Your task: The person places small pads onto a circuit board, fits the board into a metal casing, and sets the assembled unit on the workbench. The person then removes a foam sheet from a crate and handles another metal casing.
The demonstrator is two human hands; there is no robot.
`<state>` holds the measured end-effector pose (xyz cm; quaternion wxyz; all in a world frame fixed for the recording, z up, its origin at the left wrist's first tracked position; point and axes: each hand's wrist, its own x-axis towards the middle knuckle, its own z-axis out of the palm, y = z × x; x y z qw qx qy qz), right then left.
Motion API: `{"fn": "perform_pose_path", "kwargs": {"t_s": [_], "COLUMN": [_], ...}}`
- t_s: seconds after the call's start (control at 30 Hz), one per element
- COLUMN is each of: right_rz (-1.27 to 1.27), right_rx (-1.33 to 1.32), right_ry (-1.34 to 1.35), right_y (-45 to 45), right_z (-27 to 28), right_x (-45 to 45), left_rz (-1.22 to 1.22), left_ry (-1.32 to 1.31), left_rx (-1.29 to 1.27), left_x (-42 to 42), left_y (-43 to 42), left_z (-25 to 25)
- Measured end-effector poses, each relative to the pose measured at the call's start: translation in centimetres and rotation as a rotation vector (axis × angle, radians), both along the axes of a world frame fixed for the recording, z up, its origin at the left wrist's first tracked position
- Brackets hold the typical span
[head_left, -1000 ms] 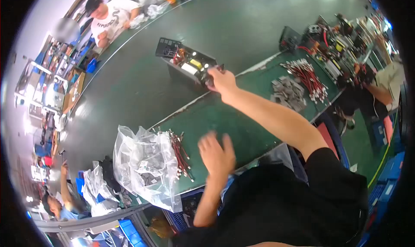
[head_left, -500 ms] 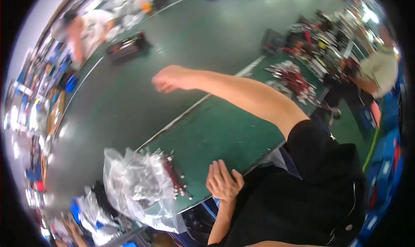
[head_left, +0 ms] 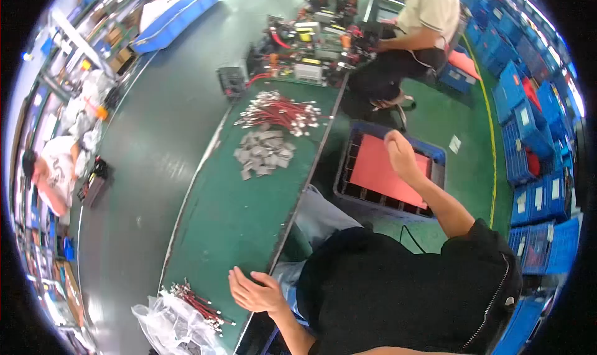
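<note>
My left hand (head_left: 256, 291) rests at the edge of the green bench (head_left: 217, 224), fingers spread and holding nothing. Over a blue crate (head_left: 385, 213) on the right hangs my right hand (head_left: 400, 153), its fingers curled; whether anything is in them is hidden. A pink sheet (head_left: 373, 168) lies in that crate, beneath the hand. Red cables with white plugs (head_left: 283, 112) and a heap of grey pieces (head_left: 264, 153) lie on the bench. More red cables (head_left: 202, 305) stick out beside a clear plastic bag (head_left: 174, 327) near my left hand.
Electronic units (head_left: 311, 38) are piled at the bench's far end, beside a seated person (head_left: 429, 19). Another person (head_left: 59, 168) is across at the left, near a dark open unit (head_left: 93, 182). Blue bins (head_left: 528, 193) line the right side.
The view has turned right. My right hand let go of the open unit, which now lies near the person across, and has swung over to the crate. My left hand has come down to the bench edge.
</note>
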<state>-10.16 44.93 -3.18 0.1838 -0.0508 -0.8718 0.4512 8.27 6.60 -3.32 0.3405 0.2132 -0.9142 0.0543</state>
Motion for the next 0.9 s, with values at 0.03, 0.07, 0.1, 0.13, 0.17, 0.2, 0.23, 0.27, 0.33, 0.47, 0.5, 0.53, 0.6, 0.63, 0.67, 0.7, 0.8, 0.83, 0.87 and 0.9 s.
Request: {"fn": "perform_pose_path", "kwargs": {"t_s": [0.03, 0.07, 0.1, 0.13, 0.17, 0.2, 0.23, 0.27, 0.33, 0.47, 0.5, 0.53, 0.6, 0.63, 0.67, 0.7, 0.8, 0.83, 0.87, 0.9], "right_rz": [-0.021, -0.09, -0.153, -0.154, -0.191, -0.223, -0.215, -0.155, -0.085, -0.044, 0.036, 0.084, 0.244, 0.355, 0.292, 0.229, 0.107, -0.005, -0.055, -0.104], "right_rx": [-0.004, 0.055, 0.115, 0.111, 0.019, -0.073, -0.077, -0.154, -0.234, -0.698, -0.725, -0.667, -0.561, -0.512, -0.382, -0.252, -0.146, -0.044, 0.236, 0.519], "right_ry": [-0.012, -0.029, -0.047, -0.059, -0.231, -0.399, -0.404, -0.467, -0.527, -0.646, -0.628, -0.613, -0.555, -0.51, -0.331, -0.15, 0.187, 0.242, 0.495, 0.749], "right_y": [2.6, 4.9, 6.5, 7.4, 8.1, 8.7, 9.2, 9.6, 8.7, 2.5, 1.4, 0.0, -1.4, -1.7, -2.6, -3.3, -3.3, -3.5, -3.3, -3.2], "right_z": [-3.1, -6.5, -9.6, -11.9, -14.1, -16.4, -19.7, -23.5, -24.1, -18.6, -17.5, -15.6, -11.8, -10.0, -6.6, -3.9, 0.9, 4.5, 6.5, 7.9], "right_x": [1.8, 3.3, 4.8, 6.5, 8.2, 9.1, 9.7, 10.2, 9.6, 6.2, 5.3, 4.0, 0.8, -1.2, -2.8, -4.8, -12.9, -14.3, -15.7, -17.2], "left_rz": [-0.021, -0.015, -0.002, -0.001, 0.0, 0.005, 0.01, 0.007, 0.011, 0.004, 0.012, 0.006, 0.006, 0.007, 0.007, 0.014, 0.015, 0.015, 0.013, 0.017], "left_ry": [-0.012, 0.001, 0.015, 0.013, 0.006, 0.007, 0.007, 0.014, 0.01, 0.004, 0.005, 0.006, 0.005, 0.006, 0.006, 0.005, 0.012, 0.019, 0.025, 0.029], "left_rx": [-0.004, -0.001, 0.003, 0.006, 0.003, 0.006, 0.008, 0.003, -0.007, -0.001, -0.005, -0.01, -0.014, -0.006, 0.001, 0.001, 0.005, 0.014, 0.023, 0.028], "left_x": [0.0, 0.0, 0.0, 0.0, 0.1, 0.0, 0.0, 0.0, 0.0, 0.0, -0.1, -0.1, -0.1, -0.1, 0.0, 0.0, -0.1, -0.1, -0.1, -0.1], "left_y": [0.1, 0.1, 0.0, 0.1, 0.2, 0.3, 0.4, 0.5, 0.5, 0.6, 0.6, 0.6, 0.6, 0.6, 0.6, 0.6, 0.7, 0.6, 0.6, 0.6], "left_z": [-0.2, -0.4, -0.5, -0.4, -0.4, -0.4, -0.3, -0.2, -0.3, -0.3, -0.2, -0.3, -0.4, -0.4, -0.4, -0.4, -0.3, -0.4, -0.5, -0.5]}}
